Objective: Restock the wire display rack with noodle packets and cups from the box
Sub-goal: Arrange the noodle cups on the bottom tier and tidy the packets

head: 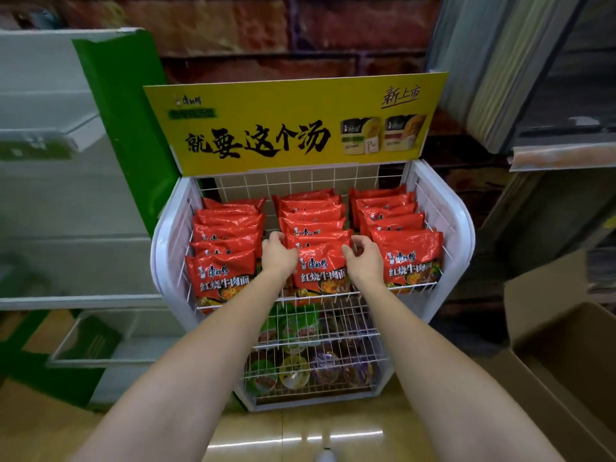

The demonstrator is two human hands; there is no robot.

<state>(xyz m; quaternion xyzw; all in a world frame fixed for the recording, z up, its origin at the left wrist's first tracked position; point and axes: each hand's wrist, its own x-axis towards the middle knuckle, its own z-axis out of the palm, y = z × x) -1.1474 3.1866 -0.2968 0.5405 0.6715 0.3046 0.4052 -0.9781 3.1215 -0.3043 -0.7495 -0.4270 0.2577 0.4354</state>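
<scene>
1. We see a white wire display rack (461,228) standing against a brick wall, with a yellow header sign (293,125) above it.
2. Its top shelf holds three rows of red noodle packets (396,228), standing upright and leaning back.
3. Our left hand (278,253) grips the left edge of the front packet (320,265) in the middle row, fingers curled over its top corner.
4. Our right hand (365,258) grips the same packet's right edge, fingers bent round it (the thumb lies on the front face).
5. The lower shelves hold noodle cups (293,371), lids green, yellow and purple.
6. An open cardboard box (546,358) sits on the floor to the right of the rack.
</scene>
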